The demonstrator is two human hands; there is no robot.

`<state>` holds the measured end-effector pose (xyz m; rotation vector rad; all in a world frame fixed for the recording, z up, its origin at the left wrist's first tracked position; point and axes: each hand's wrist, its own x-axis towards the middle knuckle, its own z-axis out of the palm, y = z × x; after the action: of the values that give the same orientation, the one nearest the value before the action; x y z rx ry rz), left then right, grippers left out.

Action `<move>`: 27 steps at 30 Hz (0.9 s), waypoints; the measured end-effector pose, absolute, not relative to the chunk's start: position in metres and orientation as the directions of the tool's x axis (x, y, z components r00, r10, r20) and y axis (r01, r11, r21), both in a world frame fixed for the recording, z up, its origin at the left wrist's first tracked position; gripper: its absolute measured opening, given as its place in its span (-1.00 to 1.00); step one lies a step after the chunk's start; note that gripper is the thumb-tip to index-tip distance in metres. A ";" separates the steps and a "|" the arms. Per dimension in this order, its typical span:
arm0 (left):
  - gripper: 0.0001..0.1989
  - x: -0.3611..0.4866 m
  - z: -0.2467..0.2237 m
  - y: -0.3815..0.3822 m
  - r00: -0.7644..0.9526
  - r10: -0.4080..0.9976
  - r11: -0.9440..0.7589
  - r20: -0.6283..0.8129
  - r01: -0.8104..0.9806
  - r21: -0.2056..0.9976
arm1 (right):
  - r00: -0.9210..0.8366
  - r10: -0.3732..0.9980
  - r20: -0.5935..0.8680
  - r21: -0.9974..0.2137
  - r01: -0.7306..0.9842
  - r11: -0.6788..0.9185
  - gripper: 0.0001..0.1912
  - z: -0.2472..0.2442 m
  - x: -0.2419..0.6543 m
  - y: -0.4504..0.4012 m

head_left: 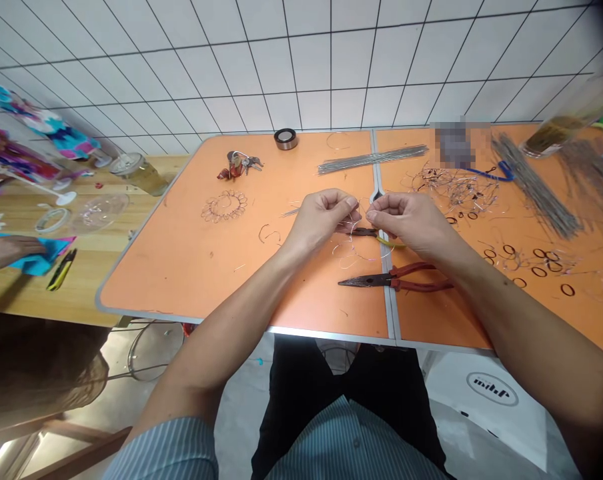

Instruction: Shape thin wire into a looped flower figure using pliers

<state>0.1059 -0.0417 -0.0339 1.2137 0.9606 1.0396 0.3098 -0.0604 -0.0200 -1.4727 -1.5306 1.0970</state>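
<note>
Thin wire (366, 259) seems only partly looped, pinched in left hand (321, 215) and right hand (412, 219), which are slightly apart.

Keys (251, 162) with a red-brown charm (227, 175) lie near the far edge of the orange tabletop (171, 280), left of a black roll (286, 139). Farther right, a cup (549, 137) of brownish contents stands near the white tiled wall (306, 60), not far from a pixelated grey object (454, 143). On the wooden tabletop (89, 297) at left are a lidded cup (140, 173), a pale ring (53, 220) beside clear plastic (101, 212), and a yellow-and-black cutter (61, 269). Another person's arm (1, 254) reaches over a blue sheet (41, 259) there. Below the orange surface are a round metal frame (131, 357) at left and, at right, a white box (486, 413) with an oval label
</note>
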 end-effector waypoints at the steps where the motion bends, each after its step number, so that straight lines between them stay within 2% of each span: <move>1: -0.79 0.106 -0.034 -0.042 0.252 0.967 0.054 -0.026 -0.104 0.993 | -0.079 0.995 -0.061 -0.929 0.370 -0.028 -0.82 -0.019 0.309 -0.061; 14: -0.78 0.108 -0.038 -0.040 0.231 0.971 0.080 -0.053 -0.110 0.991 | -0.137 0.979 -0.151 -0.943 0.316 -0.101 -0.82 -0.021 0.309 -0.063; 21: -0.78 0.106 -0.035 -0.043 0.287 0.953 0.110 -0.094 -0.040 0.993 | -0.045 0.992 -0.115 -0.960 0.260 -0.100 -0.80 -0.025 0.309 -0.060; 27: -0.81 0.105 -0.038 -0.040 0.289 0.954 0.092 -0.075 -0.046 0.995 | -0.057 0.997 -0.049 -0.968 0.247 -0.033 -0.77 -0.030 0.315 -0.055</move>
<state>0.1048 -0.0404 -0.0379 1.2286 0.9916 0.9616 0.3145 -0.0548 -0.0300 -1.3922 -1.4200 1.1590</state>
